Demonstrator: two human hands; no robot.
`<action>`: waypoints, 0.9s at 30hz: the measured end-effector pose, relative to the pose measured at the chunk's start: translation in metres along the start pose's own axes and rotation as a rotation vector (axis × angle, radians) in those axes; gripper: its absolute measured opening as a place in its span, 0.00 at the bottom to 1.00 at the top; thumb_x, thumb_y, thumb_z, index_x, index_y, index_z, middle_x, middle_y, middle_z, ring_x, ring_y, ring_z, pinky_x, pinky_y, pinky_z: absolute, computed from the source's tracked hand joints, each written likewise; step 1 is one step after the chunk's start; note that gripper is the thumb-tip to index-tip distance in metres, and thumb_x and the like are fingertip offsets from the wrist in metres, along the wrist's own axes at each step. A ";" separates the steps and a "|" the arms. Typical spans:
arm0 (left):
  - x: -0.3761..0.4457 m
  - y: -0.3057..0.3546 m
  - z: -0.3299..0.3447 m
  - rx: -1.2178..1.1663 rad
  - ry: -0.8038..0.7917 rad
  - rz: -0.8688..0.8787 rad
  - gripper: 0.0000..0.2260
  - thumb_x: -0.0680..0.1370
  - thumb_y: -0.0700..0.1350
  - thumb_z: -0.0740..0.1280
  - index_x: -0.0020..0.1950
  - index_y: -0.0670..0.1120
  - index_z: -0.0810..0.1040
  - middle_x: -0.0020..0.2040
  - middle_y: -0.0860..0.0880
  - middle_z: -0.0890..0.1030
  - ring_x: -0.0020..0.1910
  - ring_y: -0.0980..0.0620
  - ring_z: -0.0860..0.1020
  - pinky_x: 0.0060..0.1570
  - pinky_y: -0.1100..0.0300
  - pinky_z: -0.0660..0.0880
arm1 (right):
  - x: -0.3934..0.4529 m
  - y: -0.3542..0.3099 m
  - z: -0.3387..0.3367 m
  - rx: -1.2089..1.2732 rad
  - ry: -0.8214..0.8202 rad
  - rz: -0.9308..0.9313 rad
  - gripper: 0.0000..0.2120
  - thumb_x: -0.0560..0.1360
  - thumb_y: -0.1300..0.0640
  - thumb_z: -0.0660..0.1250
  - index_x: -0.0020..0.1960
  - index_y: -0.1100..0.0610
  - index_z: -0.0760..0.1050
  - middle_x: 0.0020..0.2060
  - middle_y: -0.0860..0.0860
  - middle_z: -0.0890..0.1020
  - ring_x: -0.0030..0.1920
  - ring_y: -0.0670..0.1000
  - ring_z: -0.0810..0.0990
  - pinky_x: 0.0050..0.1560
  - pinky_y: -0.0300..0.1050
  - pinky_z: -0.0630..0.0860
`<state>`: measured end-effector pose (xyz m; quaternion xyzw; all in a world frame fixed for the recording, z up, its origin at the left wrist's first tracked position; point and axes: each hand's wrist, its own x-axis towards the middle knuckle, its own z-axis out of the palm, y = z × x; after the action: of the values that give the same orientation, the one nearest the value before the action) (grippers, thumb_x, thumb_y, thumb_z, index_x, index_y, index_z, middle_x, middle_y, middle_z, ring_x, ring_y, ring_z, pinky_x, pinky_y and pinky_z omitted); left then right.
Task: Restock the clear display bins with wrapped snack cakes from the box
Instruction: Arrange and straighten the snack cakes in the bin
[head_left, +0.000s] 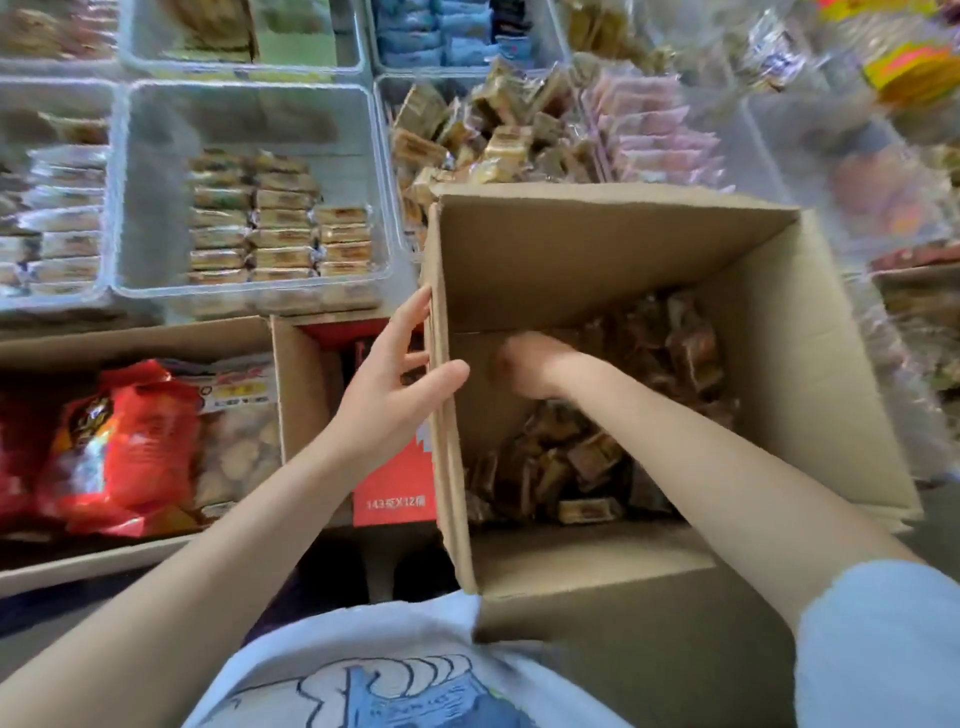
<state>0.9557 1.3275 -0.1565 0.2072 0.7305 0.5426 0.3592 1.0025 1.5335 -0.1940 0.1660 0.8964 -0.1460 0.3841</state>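
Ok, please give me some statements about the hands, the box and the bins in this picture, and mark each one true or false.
1. The left hand holds the left wall of the cardboard box. True.
2. The right hand is above a clear bin. False: it reaches down inside the box.
3. The box is empty. False: wrapped snack cakes lie at its bottom.
4. The clear bin left of the box holds stacked wrapped cakes. True.
5. Red snack bags lie in a carton at the left. True.
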 end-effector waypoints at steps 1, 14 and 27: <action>-0.001 0.000 0.001 -0.003 0.012 -0.006 0.35 0.71 0.62 0.68 0.76 0.72 0.58 0.76 0.65 0.64 0.67 0.55 0.75 0.68 0.49 0.73 | 0.013 -0.001 0.015 -0.014 -0.090 -0.033 0.16 0.83 0.55 0.59 0.66 0.58 0.77 0.61 0.56 0.80 0.60 0.56 0.79 0.56 0.47 0.76; -0.007 0.004 0.018 -0.096 0.095 -0.013 0.29 0.74 0.57 0.66 0.74 0.69 0.62 0.73 0.68 0.67 0.65 0.63 0.74 0.58 0.69 0.73 | 0.088 -0.004 0.120 0.038 -0.558 0.039 0.16 0.78 0.50 0.68 0.63 0.55 0.78 0.58 0.55 0.81 0.56 0.56 0.81 0.56 0.51 0.81; -0.009 0.002 0.015 -0.045 0.114 0.053 0.27 0.80 0.50 0.70 0.76 0.65 0.64 0.73 0.64 0.70 0.69 0.59 0.72 0.57 0.69 0.76 | -0.047 0.057 -0.046 1.152 -0.090 -0.358 0.21 0.78 0.66 0.66 0.68 0.51 0.74 0.60 0.56 0.79 0.57 0.53 0.81 0.51 0.45 0.79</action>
<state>0.9726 1.3319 -0.1541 0.1872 0.7317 0.5790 0.3072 1.0270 1.5936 -0.1365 0.1874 0.6701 -0.6771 0.2394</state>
